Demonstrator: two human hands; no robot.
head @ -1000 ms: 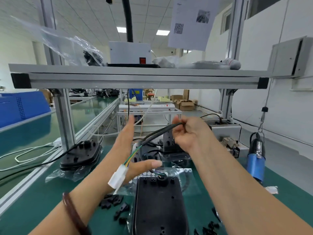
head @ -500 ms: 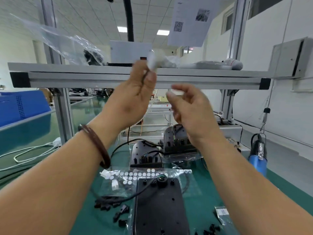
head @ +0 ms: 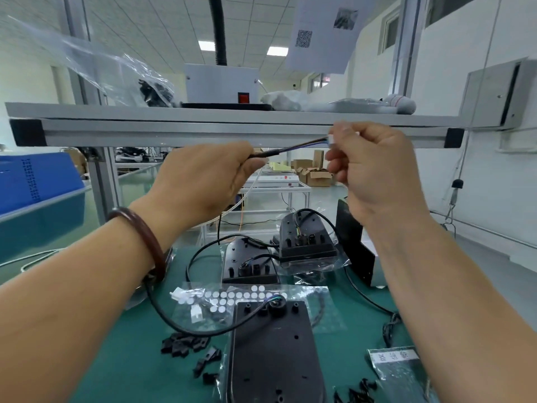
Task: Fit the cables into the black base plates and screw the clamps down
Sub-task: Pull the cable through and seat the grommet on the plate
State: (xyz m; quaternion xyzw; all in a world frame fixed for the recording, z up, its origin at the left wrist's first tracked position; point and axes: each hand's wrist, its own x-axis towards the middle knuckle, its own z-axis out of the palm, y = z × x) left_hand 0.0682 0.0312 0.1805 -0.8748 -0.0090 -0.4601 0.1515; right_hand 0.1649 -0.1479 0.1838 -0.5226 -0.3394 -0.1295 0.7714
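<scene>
The cable (head: 286, 149), judged light and limp and safest held by its black sheath (head: 266, 153), was at twelve o'clock above the base plate (head: 273, 353), left hand (head: 203, 178) gripping the sheath at nine o'clock, right hand (head: 374, 170) pinching the white plug (head: 330, 140) at three o'clock.

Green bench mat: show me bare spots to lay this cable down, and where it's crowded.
Bare green mat lies left of the loose black plastic clamps, and between the nearest black base plate and the labelled clear bag. The centre behind, with bagged plates and cables, is crowded.
</scene>
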